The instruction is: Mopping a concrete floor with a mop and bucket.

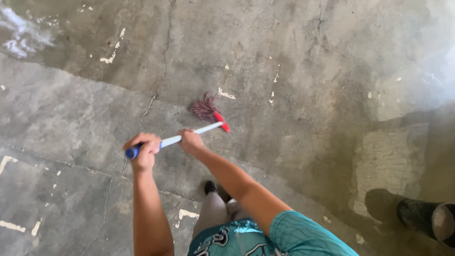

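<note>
A mop (207, 110) with a pale handle, a blue grip end and a red head with dark reddish strands rests its strands on the wet concrete floor (294, 71). My left hand (143, 150) grips the handle near the blue end. Further down the handle, my right hand (190, 141) is closed around the pale shaft. The handle slants from lower left up to the mop head at the centre. Below the arms I see my teal patterned shorts and one dark shoe (210, 187).
A dark bucket (429, 219) lies on its side at the lower right edge. The floor is cracked concrete with white paint flecks. Wet, glossy patches lie at the top left and along the right side.
</note>
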